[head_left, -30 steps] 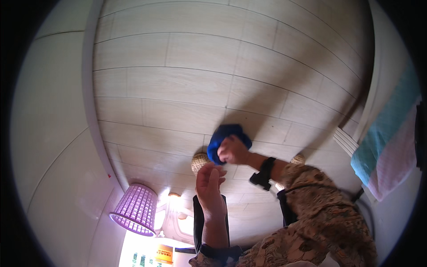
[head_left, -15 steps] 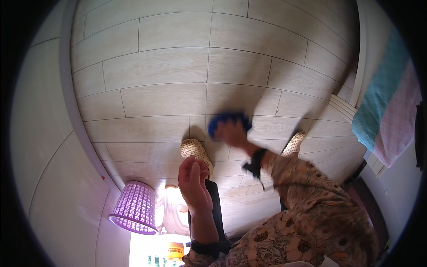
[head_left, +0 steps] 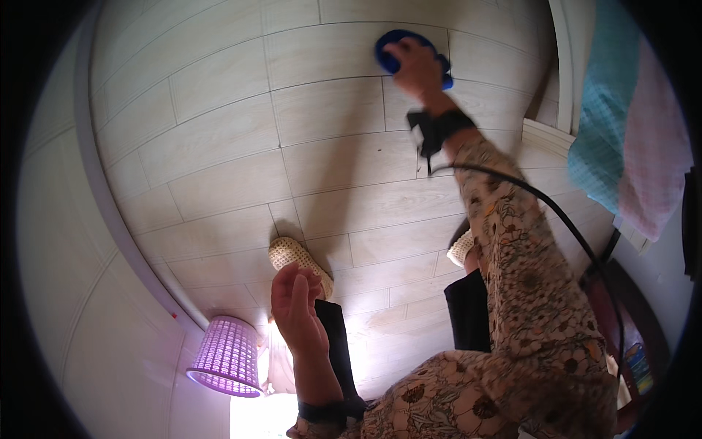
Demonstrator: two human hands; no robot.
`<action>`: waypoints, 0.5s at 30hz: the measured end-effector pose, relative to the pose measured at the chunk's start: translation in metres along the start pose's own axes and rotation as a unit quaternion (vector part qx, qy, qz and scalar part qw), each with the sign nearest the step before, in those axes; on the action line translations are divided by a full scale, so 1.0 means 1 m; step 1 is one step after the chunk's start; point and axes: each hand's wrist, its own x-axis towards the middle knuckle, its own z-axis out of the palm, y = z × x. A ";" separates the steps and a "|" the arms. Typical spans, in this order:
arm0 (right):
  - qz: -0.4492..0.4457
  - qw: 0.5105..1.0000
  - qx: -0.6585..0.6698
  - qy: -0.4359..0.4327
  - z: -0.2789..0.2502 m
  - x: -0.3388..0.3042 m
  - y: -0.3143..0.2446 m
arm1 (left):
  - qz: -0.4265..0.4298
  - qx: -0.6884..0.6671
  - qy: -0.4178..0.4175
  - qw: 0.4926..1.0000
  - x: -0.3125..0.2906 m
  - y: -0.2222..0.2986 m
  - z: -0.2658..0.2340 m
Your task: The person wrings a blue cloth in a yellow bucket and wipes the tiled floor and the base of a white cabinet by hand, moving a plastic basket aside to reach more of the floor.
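On the floor at the far upper right of centre, my right hand presses down on a dark blue cloth. The cloth spreads in a rounded shape around the fingers, and its underside is hidden. My right arm is stretched far forward in a flowered sleeve. My left hand is raised nearer to me, above one woven cream slipper. Its fingers are curled in beside the thumb, and nothing shows in them.
Pale plank-patterned floor lies all around. A purple latticed basket stands by the left wall. At right hangs a turquoise and pink checked cloth near a white door frame. A black cable trails along my right arm.
My right hand has moved forward and to the right with the blue cloth, away from my feet. My left hand keeps its curled shape. The view has shifted somewhat.
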 end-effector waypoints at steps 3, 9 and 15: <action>-0.057 0.988 0.034 -0.142 0.038 -0.135 -0.050 | 0.001 0.019 -0.006 1.000 -0.004 -0.001 -0.005; -0.101 0.822 0.246 -0.504 0.007 -0.437 -0.078 | -0.001 0.041 -0.012 0.999 -0.008 -0.013 0.037; 0.062 0.952 0.264 -0.139 -0.046 -0.237 0.020 | -0.002 0.059 0.006 0.998 -0.008 -0.025 0.021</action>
